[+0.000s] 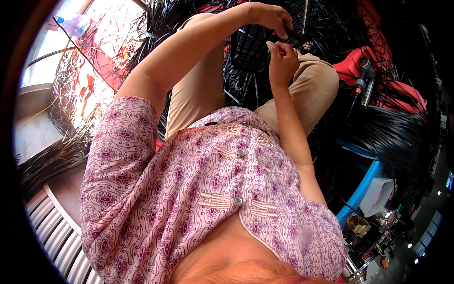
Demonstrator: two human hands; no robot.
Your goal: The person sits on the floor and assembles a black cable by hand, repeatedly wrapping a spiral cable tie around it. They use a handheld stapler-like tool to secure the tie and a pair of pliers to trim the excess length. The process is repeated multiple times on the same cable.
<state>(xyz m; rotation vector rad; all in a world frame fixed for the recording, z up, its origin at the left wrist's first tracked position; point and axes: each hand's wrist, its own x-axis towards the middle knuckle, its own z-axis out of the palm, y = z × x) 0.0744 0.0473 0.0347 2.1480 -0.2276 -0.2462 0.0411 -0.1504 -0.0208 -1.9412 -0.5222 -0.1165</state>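
Note:
Both my hands are raised over my knees. My left hand (274,20) reaches across from the left, its fingers bent down and closed at the end of a short dark strip-like piece (297,37). Just below it, my right hand (283,62) is closed with thumb and fingers bent together. Whatever it pinches is too small to tell. Small pale bead-like tips (306,46) show by the dark piece's far end. Behind the hands, between my knees, stands a black woven lattice basket (250,47) with long black strips around it.
On the right, a grey power tool with an orange ring (363,81) lies against a red cover (349,66). Bundled black strips (388,135) spread below it. Further down are a blue plastic piece (366,182) and a white tray (376,198). A slatted metal seat (59,241) stands lower left.

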